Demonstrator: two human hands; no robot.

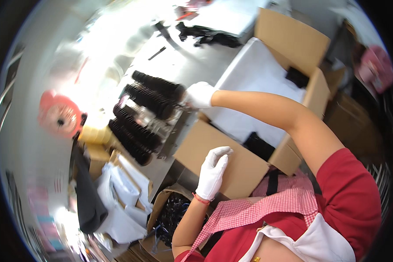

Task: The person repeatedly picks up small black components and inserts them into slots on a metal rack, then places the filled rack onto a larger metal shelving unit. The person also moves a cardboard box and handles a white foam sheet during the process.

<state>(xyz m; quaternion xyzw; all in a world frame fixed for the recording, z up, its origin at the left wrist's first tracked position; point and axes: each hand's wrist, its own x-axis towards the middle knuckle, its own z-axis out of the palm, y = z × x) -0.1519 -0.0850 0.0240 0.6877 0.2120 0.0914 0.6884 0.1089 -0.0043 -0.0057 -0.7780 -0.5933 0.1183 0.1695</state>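
My right hand [200,94], in a white glove, reaches across an open cardboard box to the near end of several rows of black ribbed pieces [155,102]. These stand side by side on a metal table. Its fingertips are blurred and partly hidden against the row ends, so I cannot tell whether they grip one. My left hand [212,172], also white-gloved, hovers over the box's near flap [222,157]. Its thumb and fingers are loosely bent and apart, with nothing visible between them. The cardboard box [318,94] has a white liner [257,83] inside.
Black bundles [209,36] and a thin black stick [157,53] lie farther back on the metal table [205,61]. A pink fan [60,114] stands at the left. Below it are white bags [122,187] and a carton of shiny black pieces [172,214].
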